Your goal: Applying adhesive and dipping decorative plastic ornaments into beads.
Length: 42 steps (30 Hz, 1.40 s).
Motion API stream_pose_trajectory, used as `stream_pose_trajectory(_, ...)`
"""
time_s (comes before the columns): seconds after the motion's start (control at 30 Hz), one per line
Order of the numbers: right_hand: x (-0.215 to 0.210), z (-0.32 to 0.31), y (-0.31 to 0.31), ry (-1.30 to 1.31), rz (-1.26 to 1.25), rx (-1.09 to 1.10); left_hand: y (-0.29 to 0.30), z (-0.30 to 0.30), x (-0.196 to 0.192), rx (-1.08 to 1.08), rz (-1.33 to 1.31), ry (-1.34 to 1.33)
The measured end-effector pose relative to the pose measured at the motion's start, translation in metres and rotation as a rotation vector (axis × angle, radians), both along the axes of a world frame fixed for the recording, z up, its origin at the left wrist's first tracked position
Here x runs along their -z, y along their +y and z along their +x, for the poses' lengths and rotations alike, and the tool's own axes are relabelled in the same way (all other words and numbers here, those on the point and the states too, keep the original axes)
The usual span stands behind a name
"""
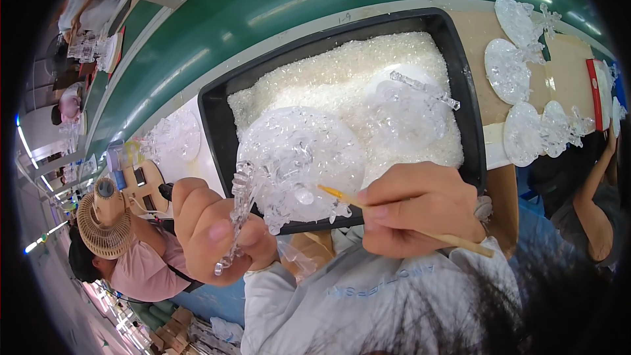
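Observation:
My left hand [217, 230] is closed around a clear, knobbly plastic stem [240, 213]. A large clear round piece with a bumpy, glassy surface [299, 151] is beside it, over the tray's near side; whether the two are joined I cannot tell. In my right hand [420, 213] is a thin paintbrush [453, 242] with a wooden handle and a yellowish tip. That tip points left at the round piece's near part. Beneath is a black tray [468, 118] holding whitish, glittery granules [335, 59]. A second clear round piece [411, 108] with a rod-like part lies on them.
Several clear disc-shaped pieces [507, 71] lie on the bench to the right. Beyond the tray runs a green conveyor belt [296, 3]. At left are a seated person in pink [148, 266] and a tan fan [105, 217]. Another person's arm [595, 204] shows at far right.

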State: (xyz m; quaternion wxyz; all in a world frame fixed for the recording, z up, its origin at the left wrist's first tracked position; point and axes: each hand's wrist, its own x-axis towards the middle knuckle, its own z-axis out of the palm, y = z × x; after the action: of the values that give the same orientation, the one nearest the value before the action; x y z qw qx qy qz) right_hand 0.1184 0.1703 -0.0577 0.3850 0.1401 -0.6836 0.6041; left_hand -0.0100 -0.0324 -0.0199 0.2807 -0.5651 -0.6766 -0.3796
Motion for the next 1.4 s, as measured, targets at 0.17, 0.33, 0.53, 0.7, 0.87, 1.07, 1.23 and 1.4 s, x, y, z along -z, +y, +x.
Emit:
stream_pose_trajectory(0.17,0.000,0.001,0.002,0.002,-0.009,0.075,0.000,-0.001,-0.013,0.056,-0.120,-0.045)
stream_pose_trajectory(0.33,-0.001,-0.007,-0.006,0.012,0.115,0.125,-0.003,-0.005,-0.013,0.148,-0.139,-0.079)
stream_pose_trajectory(0.53,0.004,-0.012,-0.009,0.051,0.113,0.155,0.008,-0.006,-0.010,0.161,-0.137,-0.109)
stream_pose_trajectory(0.7,0.007,-0.007,-0.008,0.051,0.116,0.174,0.009,-0.007,-0.005,0.161,0.003,-0.026)
stream_pose_trajectory(0.87,0.000,-0.013,-0.009,0.013,0.193,0.174,0.006,-0.007,-0.017,0.168,-0.138,-0.079)
stream_pose_trajectory(1.07,0.004,-0.013,-0.009,0.076,0.177,0.174,0.003,-0.008,-0.014,0.181,-0.150,-0.087)
stream_pose_trajectory(1.23,0.006,-0.011,-0.009,0.068,0.157,0.182,0.002,-0.004,-0.010,0.146,-0.152,-0.109)
stream_pose_trajectory(1.4,0.003,-0.018,-0.007,0.107,0.220,0.185,0.011,-0.003,-0.003,0.107,0.056,-0.076)
